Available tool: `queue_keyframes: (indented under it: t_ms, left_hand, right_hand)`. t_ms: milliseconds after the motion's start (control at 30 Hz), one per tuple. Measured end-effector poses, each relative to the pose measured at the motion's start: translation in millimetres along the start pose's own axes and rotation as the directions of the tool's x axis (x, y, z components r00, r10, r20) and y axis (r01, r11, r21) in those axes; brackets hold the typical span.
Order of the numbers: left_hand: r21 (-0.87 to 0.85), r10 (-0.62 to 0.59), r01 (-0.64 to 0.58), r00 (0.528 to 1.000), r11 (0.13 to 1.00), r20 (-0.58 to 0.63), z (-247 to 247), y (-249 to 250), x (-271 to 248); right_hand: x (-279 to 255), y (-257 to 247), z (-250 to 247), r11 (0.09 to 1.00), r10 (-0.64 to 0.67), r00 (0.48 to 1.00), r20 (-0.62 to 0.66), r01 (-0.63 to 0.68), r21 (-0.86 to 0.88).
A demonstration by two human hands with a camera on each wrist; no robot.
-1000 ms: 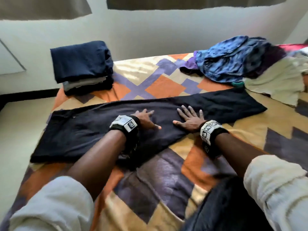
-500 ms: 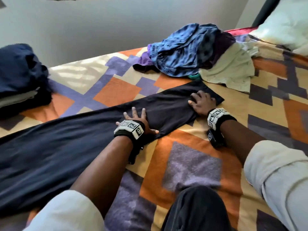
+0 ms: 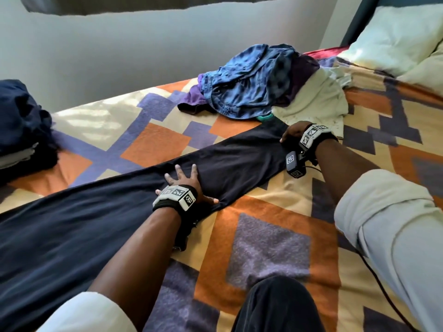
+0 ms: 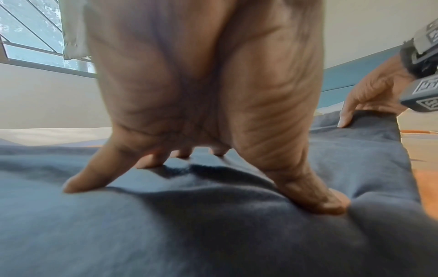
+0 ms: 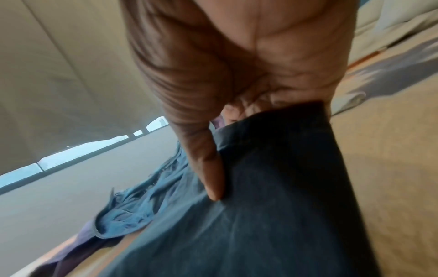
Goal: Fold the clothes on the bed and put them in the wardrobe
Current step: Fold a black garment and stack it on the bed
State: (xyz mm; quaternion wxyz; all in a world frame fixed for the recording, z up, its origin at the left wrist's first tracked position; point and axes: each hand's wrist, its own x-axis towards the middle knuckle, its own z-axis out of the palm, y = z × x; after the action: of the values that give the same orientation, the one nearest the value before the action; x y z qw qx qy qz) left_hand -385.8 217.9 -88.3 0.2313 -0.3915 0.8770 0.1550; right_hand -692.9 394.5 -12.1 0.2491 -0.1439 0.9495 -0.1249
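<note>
1. Dark trousers [image 3: 100, 219]: lying lengthwise across the patterned bed cover [image 3: 271, 250], doubled leg over leg, hem end toward the pillow [image 3: 395, 37].
2. Left hand [image 3: 185, 182]: fingers spread wide and flat, pressing the mid-leg cloth down; holding nothing.
3. Right hand [image 3: 293, 134]: gripping the hem end, thumb on top, fingers curling under the edge.
4. Step in hand, judged: bringing the hem over toward the waist. Advice: keeping the left palm anchoring the crease line, lifting both layers together, keeping the edges aligned.
5. Unfolded heap [image 3: 259, 85]: touching the hem end; risk of snagging.
6. Folded stack [image 3: 21, 130]: waiting at far left.
7. Views: the right wrist view is showing the thumb grip, hidden from the head view; the left wrist view is showing wrinkles bunching under the fingertips.
</note>
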Motion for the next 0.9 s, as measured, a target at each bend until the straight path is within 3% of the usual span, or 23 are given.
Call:
queue_keyframes:
  t_ms: [133,200,267,300,367,433,500,600,667,733,833,900]
  left_hand:
    - [-0.055,0.045,-0.046,0.999,0.997,-0.027,-6.8,-7.2,-19.0]
    - [-0.094,0.08,-0.085,0.995,0.992,-0.052,-13.5,-16.3,-29.1]
    - [-0.27,0.127,-0.166,0.98,0.949,-0.154,-28.5,-30.7,-41.1]
    - [-0.407,0.126,-0.225,0.958,0.885,-0.256,-38.1,-38.8,-49.7]
    - [-0.634,0.041,-0.321,0.909,0.703,-0.415,-63.3,-59.2,-71.4]
    - [-0.854,-0.038,-0.395,0.901,0.339,-0.432,-93.7,-79.7,-102.9]
    - [-0.915,-0.038,-0.402,0.915,0.019,-0.402,-122.3,-108.0,-136.6]
    - [-0.914,0.033,-0.368,0.925,-0.17,-0.379,-150.8,-159.6,-173.0]
    - [-0.907,0.001,-0.363,0.928,-0.213,-0.372,-150.4,-217.7,-197.0]
    - [-0.939,0.064,-0.302,0.947,-0.164,-0.316,-147.2,-236.9,-204.4]
    - [-0.968,-0.089,-0.248,0.965,-0.018,-0.246,-114.6,-307.1,-216.5]
    - [-0.958,-0.199,-0.212,0.947,0.194,-0.251,-87.5,-353.3,-219.8]
  right_hand:
    - [-63.2,-36.2,-25.9,0.99,-0.05,0.998,-0.041,0.045,-0.131]
    - [-93.5,-61.4,-37.2,0.975,-0.134,0.981,-0.139,0.106,-0.195]
    - [-122.5,-88.2,-44.7,0.967,-0.215,0.945,-0.247,0.172,-0.186]
    - [-138.3,-102.5,-45.7,0.956,-0.266,0.919,-0.29,0.215,-0.198]
    - [-180.0,-136.2,-42.2,0.921,-0.382,0.856,-0.348,0.322,-0.219]
    - [-222.3,-174.6,-29.3,0.885,-0.466,0.796,-0.386,0.414,-0.214]
    - [-268.8,-216.2,-5.1,0.837,-0.544,0.744,-0.388,0.514,-0.189]
    - [-331.8,-270.0,48.8,0.747,-0.652,0.664,-0.367,0.644,-0.162]
    - [-378.1,-309.4,106.1,0.66,-0.735,0.59,-0.333,0.735,-0.154]
    - [-392.9,-318.1,141.0,0.618,-0.775,0.564,-0.286,0.771,-0.154]
    - [-427.7,-347.7,217.4,0.482,-0.874,0.465,-0.145,0.867,-0.124]
    - [-451.1,-357.8,254.6,0.375,-0.926,0.376,0.039,0.926,-0.044]
